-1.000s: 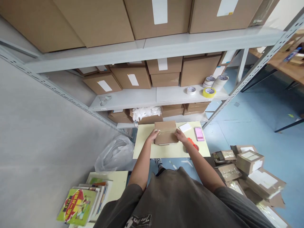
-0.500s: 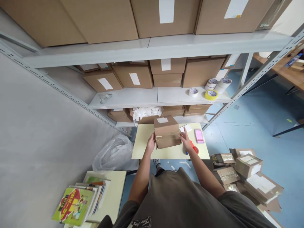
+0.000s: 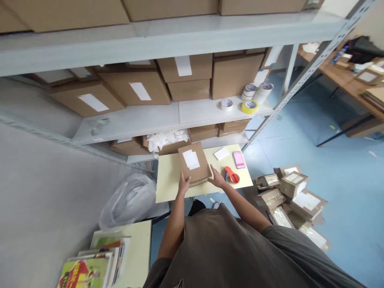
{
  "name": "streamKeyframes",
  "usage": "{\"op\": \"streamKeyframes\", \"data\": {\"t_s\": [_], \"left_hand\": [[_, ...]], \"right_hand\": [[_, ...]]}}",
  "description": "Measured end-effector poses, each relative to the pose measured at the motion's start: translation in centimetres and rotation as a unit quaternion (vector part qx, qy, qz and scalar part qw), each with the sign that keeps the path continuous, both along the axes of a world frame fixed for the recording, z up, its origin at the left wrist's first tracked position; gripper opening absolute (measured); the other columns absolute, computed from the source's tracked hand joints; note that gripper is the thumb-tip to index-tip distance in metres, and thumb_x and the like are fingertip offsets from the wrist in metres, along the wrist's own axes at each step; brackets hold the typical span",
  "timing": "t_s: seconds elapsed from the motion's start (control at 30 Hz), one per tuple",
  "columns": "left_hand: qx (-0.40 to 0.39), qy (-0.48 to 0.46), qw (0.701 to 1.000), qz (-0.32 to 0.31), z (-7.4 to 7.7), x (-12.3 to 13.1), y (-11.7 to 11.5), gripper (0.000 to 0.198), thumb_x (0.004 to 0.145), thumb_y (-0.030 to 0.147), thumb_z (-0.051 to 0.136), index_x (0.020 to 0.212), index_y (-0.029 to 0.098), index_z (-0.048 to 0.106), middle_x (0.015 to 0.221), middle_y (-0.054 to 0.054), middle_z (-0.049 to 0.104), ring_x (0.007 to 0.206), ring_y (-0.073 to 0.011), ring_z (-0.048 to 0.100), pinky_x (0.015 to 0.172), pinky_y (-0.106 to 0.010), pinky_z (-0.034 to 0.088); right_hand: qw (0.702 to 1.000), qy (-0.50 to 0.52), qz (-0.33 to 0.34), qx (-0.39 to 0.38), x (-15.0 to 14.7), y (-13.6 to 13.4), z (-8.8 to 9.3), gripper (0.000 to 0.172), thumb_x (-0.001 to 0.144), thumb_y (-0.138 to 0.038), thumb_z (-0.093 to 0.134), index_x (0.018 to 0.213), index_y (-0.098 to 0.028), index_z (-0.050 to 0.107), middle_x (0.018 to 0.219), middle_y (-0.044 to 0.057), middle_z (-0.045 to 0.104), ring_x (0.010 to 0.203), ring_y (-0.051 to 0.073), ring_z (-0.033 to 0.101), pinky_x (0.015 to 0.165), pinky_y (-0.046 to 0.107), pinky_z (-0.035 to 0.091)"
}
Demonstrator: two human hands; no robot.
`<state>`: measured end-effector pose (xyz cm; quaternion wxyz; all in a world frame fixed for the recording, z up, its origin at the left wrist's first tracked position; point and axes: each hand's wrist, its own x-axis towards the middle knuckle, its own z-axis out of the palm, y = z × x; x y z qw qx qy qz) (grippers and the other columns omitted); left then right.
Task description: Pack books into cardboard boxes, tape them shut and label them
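Note:
A brown cardboard box (image 3: 196, 170) with a white label on its top face lies on a small pale yellow table (image 3: 168, 180). My left hand (image 3: 183, 185) grips the box's near left corner. My right hand (image 3: 216, 181) presses against its near right side, fingers stretched along the edge. An orange tape dispenser (image 3: 231, 175) lies just right of my right hand. Beyond it sit a pink pad (image 3: 239, 159) and a white pad (image 3: 221, 153).
Grey metal shelving (image 3: 180, 116) behind the table carries cardboard boxes and rolls of tape (image 3: 249, 106). Sealed boxes (image 3: 292, 198) are piled on the blue floor at right. A plastic bag (image 3: 130, 200) lies at left, and books (image 3: 90, 268) rest on a near table.
The box has been turned over: its taped face is gone from sight and its labelled face is now on top. Both hands shifted to its near corners. The camera view swung downward.

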<state>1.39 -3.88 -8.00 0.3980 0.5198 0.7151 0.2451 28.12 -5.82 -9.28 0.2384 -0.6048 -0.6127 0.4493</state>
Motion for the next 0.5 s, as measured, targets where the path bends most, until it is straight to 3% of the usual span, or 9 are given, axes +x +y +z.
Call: {"op": "streamKeyframes", "data": {"t_s": [0.1,0.23,0.37,0.43,0.5], "left_hand": [[0.061,0.065,0.996,0.008,1.2,-0.5,2.0,0.075,0.097,0.035,0.064,0.166,0.016,0.041,0.172,-0.019,0.041,0.161,-0.0352,0.037,0.131,-0.049,0.034],[0.178,0.066,0.978,-0.093,3.6,0.9,6.1,0.05,0.101,0.029,0.058,0.15,0.022,0.061,0.159,-0.014,0.057,0.154,-0.0308,0.046,0.129,-0.047,0.038],[0.163,-0.009,0.972,-0.171,4.9,5.2,10.8,0.045,0.104,0.029,0.052,0.148,0.023,0.062,0.14,-0.014,0.07,0.122,-0.0268,0.069,0.107,-0.042,0.057],[0.135,-0.051,0.965,-0.219,4.6,8.2,12.8,0.044,0.104,0.027,0.051,0.147,0.022,0.063,0.134,-0.013,0.073,0.111,-0.0245,0.072,0.101,-0.039,0.058],[0.111,-0.081,0.954,-0.265,3.7,11.6,14.4,0.045,0.102,0.023,0.052,0.146,0.022,0.065,0.137,-0.014,0.071,0.113,-0.0245,0.071,0.103,-0.038,0.057]], "right_hand": [[0.999,-0.018,-0.017,0.044,0.0,0.9,1.5,0.101,0.088,-0.024,0.072,0.176,-0.029,0.021,0.174,0.015,0.038,0.157,0.033,0.043,0.124,0.052,0.044],[0.994,-0.036,-0.092,0.052,-0.2,2.6,2.7,0.09,0.094,-0.03,0.069,0.174,-0.032,0.028,0.17,0.012,0.045,0.155,0.032,0.046,0.125,0.052,0.044],[0.986,-0.061,-0.151,0.038,0.9,4.7,2.3,0.08,0.096,-0.031,0.065,0.17,-0.03,0.036,0.168,0.011,0.048,0.151,0.031,0.052,0.123,0.051,0.046],[0.982,-0.086,-0.167,0.037,2.1,5.9,1.5,0.076,0.095,-0.032,0.065,0.168,-0.027,0.041,0.168,0.012,0.048,0.152,0.032,0.05,0.124,0.052,0.045],[0.977,-0.114,-0.18,0.029,3.8,7.2,0.5,0.073,0.095,-0.031,0.065,0.164,-0.024,0.045,0.167,0.013,0.05,0.152,0.032,0.05,0.125,0.052,0.043]]}}
